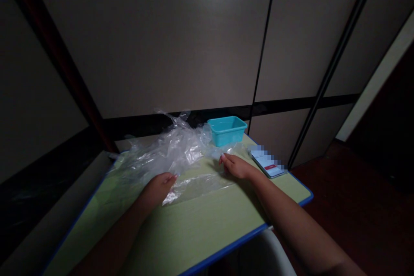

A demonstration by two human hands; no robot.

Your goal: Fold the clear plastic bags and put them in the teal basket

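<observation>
A flat, clear plastic bag (202, 184) lies stretched across the green tabletop between my hands. My left hand (161, 186) pinches its left end between thumb and fingers. At the bag's right end, my right hand (237, 166) is closed with its fingertips together on the thin plastic; the exact grip is hard to make out. Just beyond my hands, a loose heap of crumpled clear plastic bags (174, 148) covers the back left of the table. More thin plastic lies beyond my right hand, in front of a turquoise basket (228, 138).
The green table (207, 228) has a blue edge and stands against a panelled wardrobe (181, 43). A phone (267, 163) with a lit screen lies at the right edge, near my right forearm. Below the front edge is a white chair (263, 254).
</observation>
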